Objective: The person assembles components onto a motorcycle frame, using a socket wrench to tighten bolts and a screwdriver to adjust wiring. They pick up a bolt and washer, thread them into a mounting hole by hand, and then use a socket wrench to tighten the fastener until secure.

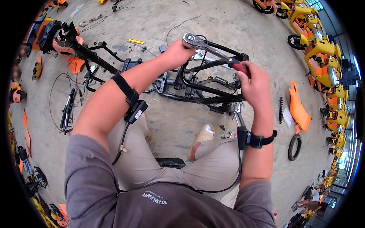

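Note:
A chrome ratchet wrench (213, 49) with a red and black handle lies slantwise over the far side of a black scooter frame (205, 99). The fingers of my right hand (256, 83) are wrapped round its handle. At the round ratchet head my left hand (178, 55) is closed, with its fingertips curled under and partly hidden; whatever sits beneath the head does not show. The bare tube frame rests on the floor in front of my legs, its steering column (85, 53) pointing to the far left. Another metal tool (238, 114) stands near the frame's right end, partly covered by my right forearm.
Left of the frame lies a black fork-like part (68, 110) with cables. An orange panel (299, 108), a black spring (281, 110) and a tyre (294, 147) lie to the right. Yellow scooters (323, 57) line the right side. Strapped devices with cables sit on both my arms.

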Tool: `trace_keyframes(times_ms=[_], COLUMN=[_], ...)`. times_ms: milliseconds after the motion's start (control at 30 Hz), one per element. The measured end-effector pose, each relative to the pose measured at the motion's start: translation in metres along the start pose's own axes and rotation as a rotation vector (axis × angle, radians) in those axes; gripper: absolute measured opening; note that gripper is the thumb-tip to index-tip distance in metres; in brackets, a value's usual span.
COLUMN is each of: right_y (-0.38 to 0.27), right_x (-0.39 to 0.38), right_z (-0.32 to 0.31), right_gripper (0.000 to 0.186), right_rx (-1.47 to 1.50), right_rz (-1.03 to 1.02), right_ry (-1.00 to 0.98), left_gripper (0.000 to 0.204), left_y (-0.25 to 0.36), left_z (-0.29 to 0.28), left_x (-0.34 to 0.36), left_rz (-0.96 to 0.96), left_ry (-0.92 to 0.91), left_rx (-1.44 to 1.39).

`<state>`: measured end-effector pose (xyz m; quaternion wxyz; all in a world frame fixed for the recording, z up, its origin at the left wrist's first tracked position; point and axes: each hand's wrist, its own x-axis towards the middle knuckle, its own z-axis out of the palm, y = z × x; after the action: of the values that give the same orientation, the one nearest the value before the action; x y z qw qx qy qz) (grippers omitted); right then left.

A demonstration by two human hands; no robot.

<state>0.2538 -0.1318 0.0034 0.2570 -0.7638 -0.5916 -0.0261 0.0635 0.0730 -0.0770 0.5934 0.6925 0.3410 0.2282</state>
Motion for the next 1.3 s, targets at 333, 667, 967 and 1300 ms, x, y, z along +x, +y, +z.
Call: trace_keyframes(times_ms=[333,667,967,1300], right_y=[-0.103,0.008,-0.112,-0.009], right_x=[-0.062,0.000,-0.072,-0.017], right_z=[-0.003,0.000,0.007,-0.008], right_gripper=[0.045,0.034,0.055,0.038], right_rx=[-0.073,-0.015,-0.152,0.075], right_rz=[-0.120,-0.016,-0.099,0.184], right_ry=[-0.076,0.110,-0.047,0.105], left_gripper=[0.020,0.007,0.029,0.019], left_y=[-0.012,-0.004,-0.013,-0.007], left_z=[0.001,0.000,0.002,-0.003], left_x=[0.000,0.007,0.002,0.007], left_rz=[0.043,0.004,0.082,0.016], left_ry=[0.119,-0.014,0.093,-0.115], left_rx=[0.046,0.027,0.097,0.083])
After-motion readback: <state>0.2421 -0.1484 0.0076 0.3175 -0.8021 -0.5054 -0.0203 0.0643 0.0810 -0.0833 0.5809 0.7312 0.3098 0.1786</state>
